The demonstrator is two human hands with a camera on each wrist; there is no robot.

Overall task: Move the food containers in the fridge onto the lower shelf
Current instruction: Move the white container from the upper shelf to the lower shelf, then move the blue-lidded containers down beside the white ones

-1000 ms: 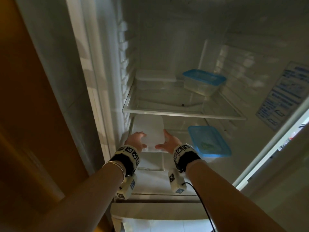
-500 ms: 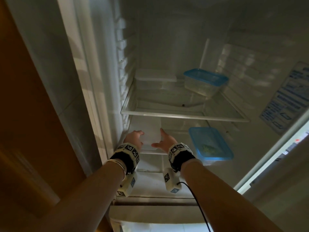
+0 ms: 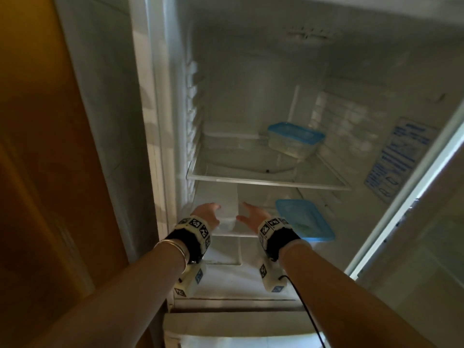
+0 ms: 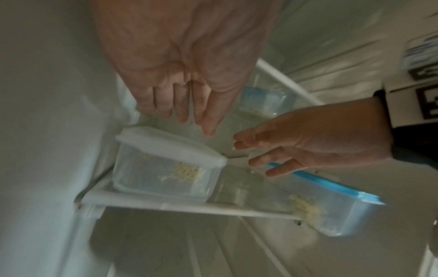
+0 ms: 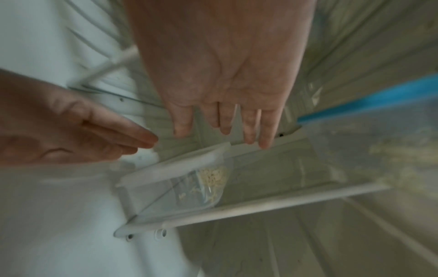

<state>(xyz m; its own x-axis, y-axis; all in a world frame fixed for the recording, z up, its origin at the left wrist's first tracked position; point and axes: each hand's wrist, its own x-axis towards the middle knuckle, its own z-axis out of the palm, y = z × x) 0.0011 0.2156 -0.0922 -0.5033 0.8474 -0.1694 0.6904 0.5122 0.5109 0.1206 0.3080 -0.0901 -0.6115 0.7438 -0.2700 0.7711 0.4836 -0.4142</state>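
Observation:
A clear container with a white lid (image 3: 227, 204) stands at the left of the lower shelf (image 3: 233, 236); pale food shows through its wall (image 4: 166, 174). My left hand (image 3: 209, 209) and right hand (image 3: 247, 212) hover at its two sides with straight fingers, holding nothing. In the wrist views the left fingers (image 4: 203, 120) and the right fingers (image 5: 225, 123) hang just above its lid (image 5: 175, 168), apart from it. A blue-lidded container (image 3: 303, 219) sits to the right on the same shelf. On the upper shelf (image 3: 266, 181) stand another blue-lidded container (image 3: 295, 139) and a white-lidded one (image 3: 231, 130).
The fridge's left wall (image 3: 185, 146) lies close beside the white-lidded container. A blue-printed label (image 3: 399, 156) is on the right wall. The open door's edge (image 3: 406, 197) runs along the right. A drawer cover (image 3: 226, 249) lies below the lower shelf.
Both hands held the white-lidded container by its sides, pushed it back onto the lower shelf, then let go and opened. The head view has tilted upward.

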